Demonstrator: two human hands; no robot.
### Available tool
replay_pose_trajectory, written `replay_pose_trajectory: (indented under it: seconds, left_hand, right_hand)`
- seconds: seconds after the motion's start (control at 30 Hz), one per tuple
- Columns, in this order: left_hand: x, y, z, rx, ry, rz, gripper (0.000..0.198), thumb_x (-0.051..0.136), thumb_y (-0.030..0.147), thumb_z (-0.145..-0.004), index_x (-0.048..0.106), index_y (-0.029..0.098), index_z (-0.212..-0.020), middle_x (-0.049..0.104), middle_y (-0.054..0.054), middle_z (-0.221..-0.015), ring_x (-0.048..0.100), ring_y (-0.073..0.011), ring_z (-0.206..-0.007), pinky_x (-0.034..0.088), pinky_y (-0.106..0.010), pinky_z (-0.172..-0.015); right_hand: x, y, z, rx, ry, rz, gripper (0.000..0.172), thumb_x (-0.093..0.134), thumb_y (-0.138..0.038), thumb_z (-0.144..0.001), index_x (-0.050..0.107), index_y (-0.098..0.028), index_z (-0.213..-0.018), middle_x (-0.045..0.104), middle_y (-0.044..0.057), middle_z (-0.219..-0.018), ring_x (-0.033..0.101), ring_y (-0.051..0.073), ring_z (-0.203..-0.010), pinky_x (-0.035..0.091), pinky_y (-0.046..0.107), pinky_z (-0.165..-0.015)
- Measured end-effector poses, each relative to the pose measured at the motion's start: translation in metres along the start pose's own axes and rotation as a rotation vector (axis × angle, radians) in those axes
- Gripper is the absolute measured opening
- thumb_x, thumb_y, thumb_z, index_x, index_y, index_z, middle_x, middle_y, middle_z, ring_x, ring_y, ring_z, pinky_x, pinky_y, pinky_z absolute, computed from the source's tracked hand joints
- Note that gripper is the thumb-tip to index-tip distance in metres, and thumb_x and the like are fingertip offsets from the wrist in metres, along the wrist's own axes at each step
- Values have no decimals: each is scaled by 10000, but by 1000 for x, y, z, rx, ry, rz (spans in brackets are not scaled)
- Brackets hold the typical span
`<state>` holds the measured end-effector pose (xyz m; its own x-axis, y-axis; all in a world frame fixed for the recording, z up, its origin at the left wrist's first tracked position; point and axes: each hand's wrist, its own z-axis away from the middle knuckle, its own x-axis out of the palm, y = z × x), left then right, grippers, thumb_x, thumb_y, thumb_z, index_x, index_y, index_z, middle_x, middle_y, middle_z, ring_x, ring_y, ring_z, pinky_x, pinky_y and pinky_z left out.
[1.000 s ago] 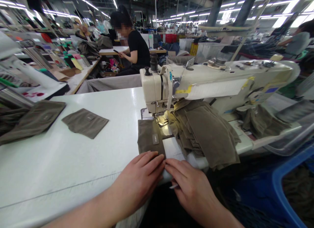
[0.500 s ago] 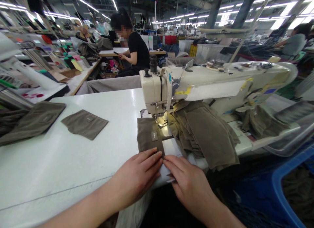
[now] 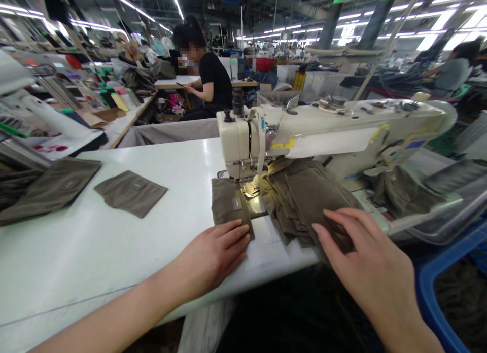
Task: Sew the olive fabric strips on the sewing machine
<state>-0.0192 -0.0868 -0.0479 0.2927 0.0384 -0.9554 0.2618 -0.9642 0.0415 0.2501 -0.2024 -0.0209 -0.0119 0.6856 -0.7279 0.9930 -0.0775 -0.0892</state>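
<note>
An olive-brown fabric piece [image 3: 225, 201] with a small label lies under the needle area of the white sewing machine [image 3: 238, 140]. My left hand [image 3: 218, 251] rests flat on its near end, fingers stretched out. At a stack of similar fabric pieces [image 3: 312, 190], right of the presser foot, my right hand [image 3: 361, 246] has its thumb and fingers apart over the near edge. Whether it touches the top piece is hard to tell. Another labelled piece [image 3: 131, 193] lies on the white table [image 3: 152, 256] to the left.
More olive fabric [image 3: 57, 188] lies at the far left. A blue basket [image 3: 429, 287] stands at the lower right. Crumpled fabric [image 3: 405, 190] sits beneath the machine's right end. Beyond the table, a person in black [image 3: 216, 79] sits holding a phone.
My right hand has left the near end of the labelled piece and moved right to the stack, its fingers spreading. My left hand stays on the piece, which has shifted slightly away from me.
</note>
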Motion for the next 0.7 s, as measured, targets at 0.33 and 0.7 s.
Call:
replay_pose_trajectory:
  seconds: [0.33,0.7]
  left_hand:
    - [2,-13,-7,-3,40,-16,319,478,249,-1026,679,110,-1230,697,-141,-1274,636,-284,-1229,600,-438,-998]
    - [3,-27,-11,-24,30,-11,310,477,250,-1024,680,121,-1219,690,-138,-1282,642,-272,-1215,592,-422,-1010]
  right_hand:
    - [6,-1,3,7,-181,81,500,423,-601,-990,622,-173,-1152,639,113,-1117,683,243,-883,537,340,-613]
    - [-11,0,-10,101,201,-150,84,604,-252,-950,595,-216,-874,674,45,-845,657,185,-776,505,312,-724]
